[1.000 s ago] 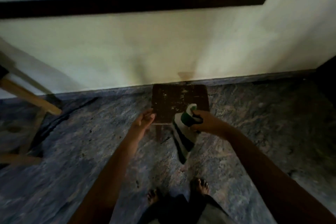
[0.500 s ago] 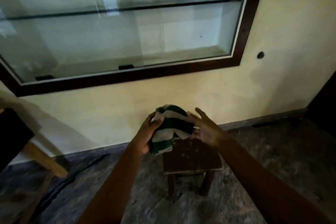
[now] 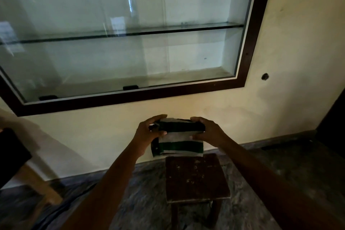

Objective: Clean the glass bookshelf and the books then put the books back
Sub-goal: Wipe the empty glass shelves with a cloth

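Note:
A green-and-white striped cloth (image 3: pixel 180 145) is folded flat between both hands, held in the air in front of the wall. My left hand (image 3: pixel 149 132) grips its left edge, and my right hand (image 3: pixel 207 132) grips its right edge. Above them the glass bookshelf (image 3: pixel 250 43) is set into the wall, with a dark wooden frame and sliding glass panes. One glass shelf (image 3: pixel 168 31) crosses it; no books stand inside. No books are in view.
A small dark wooden stool (image 3: pixel 196 177) stands on the stone floor just below the cloth, against the wall. A wooden chair with a dark cushion (image 3: pixel 11 155) is at the left edge. A dark doorway (image 3: pixel 334 123) is at the right.
The cloth went from dangling in my right hand over the stool to being bunched, then folded flat between both hands. My view rose from the floor to the bookshelf.

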Motion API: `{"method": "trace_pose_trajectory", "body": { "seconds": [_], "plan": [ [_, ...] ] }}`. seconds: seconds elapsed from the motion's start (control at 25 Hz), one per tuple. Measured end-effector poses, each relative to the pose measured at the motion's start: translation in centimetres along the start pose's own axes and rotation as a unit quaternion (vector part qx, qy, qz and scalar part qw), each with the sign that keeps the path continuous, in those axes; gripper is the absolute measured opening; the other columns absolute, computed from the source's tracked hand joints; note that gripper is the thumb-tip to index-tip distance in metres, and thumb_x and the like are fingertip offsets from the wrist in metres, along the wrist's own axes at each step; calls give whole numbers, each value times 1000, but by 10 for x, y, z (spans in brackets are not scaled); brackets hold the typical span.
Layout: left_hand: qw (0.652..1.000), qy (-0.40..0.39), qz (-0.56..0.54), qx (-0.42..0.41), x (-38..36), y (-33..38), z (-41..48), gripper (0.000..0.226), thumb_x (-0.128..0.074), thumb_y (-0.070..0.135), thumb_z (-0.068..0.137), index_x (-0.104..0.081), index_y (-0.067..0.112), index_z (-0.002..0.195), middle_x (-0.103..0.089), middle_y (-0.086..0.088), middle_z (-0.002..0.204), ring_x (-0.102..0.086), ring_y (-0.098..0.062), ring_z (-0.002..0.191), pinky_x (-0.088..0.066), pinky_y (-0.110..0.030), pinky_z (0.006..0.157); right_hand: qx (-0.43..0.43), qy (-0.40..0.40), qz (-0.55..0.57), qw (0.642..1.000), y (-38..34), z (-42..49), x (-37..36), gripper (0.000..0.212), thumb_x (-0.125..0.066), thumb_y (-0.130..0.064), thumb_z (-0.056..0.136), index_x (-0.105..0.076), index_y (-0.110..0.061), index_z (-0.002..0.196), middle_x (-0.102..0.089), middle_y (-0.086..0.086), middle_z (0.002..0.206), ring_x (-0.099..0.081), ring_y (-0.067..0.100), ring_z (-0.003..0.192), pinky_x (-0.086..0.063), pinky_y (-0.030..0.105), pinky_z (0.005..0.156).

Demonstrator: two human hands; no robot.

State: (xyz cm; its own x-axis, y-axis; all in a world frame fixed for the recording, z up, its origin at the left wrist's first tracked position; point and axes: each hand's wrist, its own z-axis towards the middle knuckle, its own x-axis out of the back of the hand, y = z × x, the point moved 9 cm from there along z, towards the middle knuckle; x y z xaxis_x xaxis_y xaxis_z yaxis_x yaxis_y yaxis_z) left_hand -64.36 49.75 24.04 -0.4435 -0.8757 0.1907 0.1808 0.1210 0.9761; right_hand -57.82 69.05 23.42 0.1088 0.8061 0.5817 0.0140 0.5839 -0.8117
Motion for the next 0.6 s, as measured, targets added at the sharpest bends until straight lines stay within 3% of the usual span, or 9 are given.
{"method": "trace_pose_trajectory", "body": {
  "seconds": [0.16, 0.28, 0.4, 0.48, 0.56, 0.6],
  "plan": [
    [968, 10, 248, -44, -7, 3, 9, 45, -80, 20, 71, -65, 24, 113, -51, -3, 107, -50, -16, 102, -45, -31, 94, 17, 29, -137, 990, -2, 4, 23, 36, -74, -18, 79, -64, -12, 113, -61, 3, 99, -51, 19, 106, -33, 17, 74],
    [947, -10, 310, -81, -29, 3, 17, 43, -82, 48, 60, -68, 29, 97, -44, 5, 111, -42, -12, 108, -38, -26, 94, 56, -1, -59, 997, 0, 8, 34, 23, -76, -11, 76, -65, -20, 94, -57, -1, 92, -52, 9, 98, -42, 24, 84],
    [964, -109, 236, -48, -74, 0, 35, 44, -81, 34, 69, -57, 33, 106, -55, 9, 114, -50, -7, 111, -40, -25, 94, 1, -85, 48, 995, 11, 17, 35, 13, -75, -25, 76, -65, -28, 84, -68, -9, 86, -63, 1, 81, -48, 19, 74],
    [972, -177, 152, -12, -108, 0, 51, 26, -75, 28, 78, -60, 33, 99, -65, 1, 98, -61, -13, 95, -49, -30, 83, -18, -57, 111, 992, 19, 31, 49, 11, -72, -27, 78, -67, -25, 88, -71, -4, 89, -67, 10, 83, -51, 20, 71],
    [986, -147, 72, 9, -120, 3, 80, 3, -66, 24, 86, -66, 22, 88, -65, -7, 86, -61, -20, 82, -47, -31, 72, -41, -10, 277, 960, 42, 49, 69, 15, -68, -27, 81, -67, -19, 94, -70, 6, 95, -68, 17, 83, -54, 25, 70],
    [993, -112, 27, 30, -122, 3, 96, 8, -61, 22, 89, -67, 16, 88, -65, -9, 85, -61, -22, 81, -47, -32, 71, -52, -14, 396, 917, 57, 57, 72, 23, -69, -31, 79, -67, -17, 98, -69, 9, 99, -67, 19, 84, -55, 28, 71]
  ]
}}
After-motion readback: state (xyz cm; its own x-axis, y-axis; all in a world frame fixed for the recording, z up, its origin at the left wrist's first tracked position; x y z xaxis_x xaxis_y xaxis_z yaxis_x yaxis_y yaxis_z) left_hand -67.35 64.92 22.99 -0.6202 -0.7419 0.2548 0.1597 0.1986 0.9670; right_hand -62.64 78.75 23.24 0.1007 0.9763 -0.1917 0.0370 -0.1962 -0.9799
